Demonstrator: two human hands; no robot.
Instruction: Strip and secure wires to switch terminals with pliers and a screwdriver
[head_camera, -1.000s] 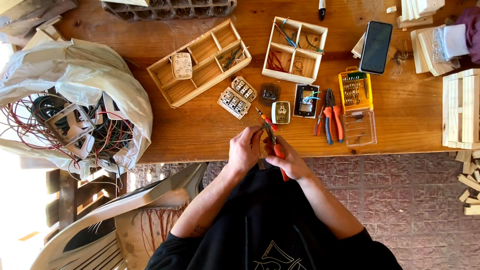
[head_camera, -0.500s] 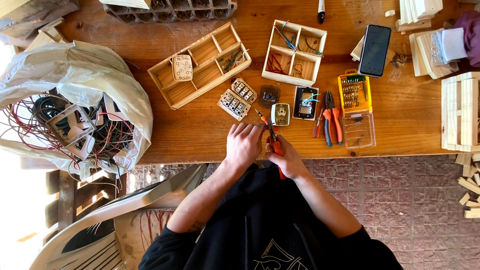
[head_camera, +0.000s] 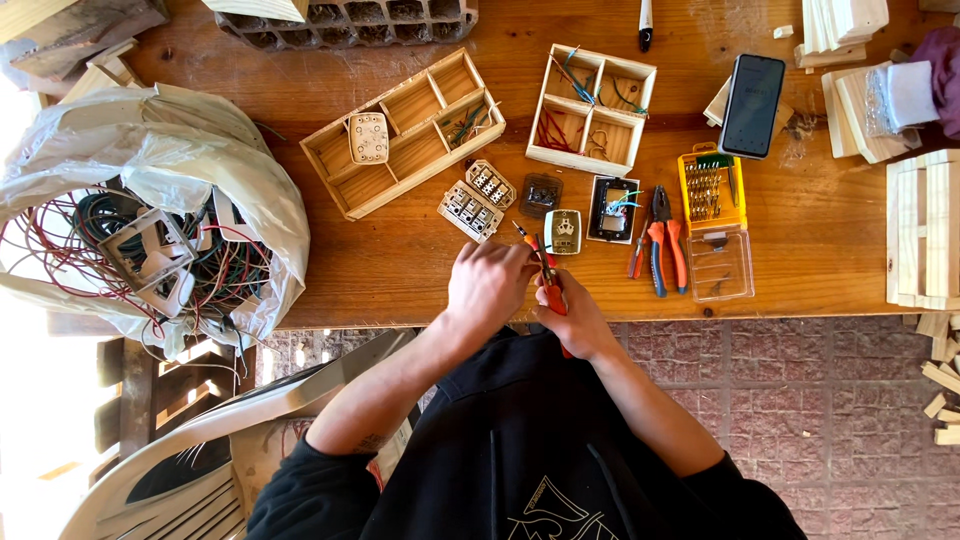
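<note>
From my remote seat I see both hands meeting at the near edge of the wooden table (head_camera: 400, 260); the right hand (head_camera: 575, 320) is closed around the orange handle of a screwdriver (head_camera: 545, 275), whose long axis runs from that palm up and to the left, its tip pointing away from the body toward the parts on the table; the left hand (head_camera: 490, 285) is curled just beside the shaft, fingers bent in as if pinching something small against the tip, though what it holds is hidden behind the knuckles and I cannot tell; the left hand is the nearer one to the tip, the right sits behind on the handle; just beyond the tip lies a small pale socket module (head_camera: 563, 231), near but apart from the fingers, with a black switch body (head_camera: 612, 209) beside it and two white terminal blocks (head_camera: 478, 200) to the left; orange-handled pliers (head_camera: 658, 245) lie farther right, next to a yellow bit case (head_camera: 712, 190); a divided wooden tray (head_camera: 345, 190) sits beyond.
</note>
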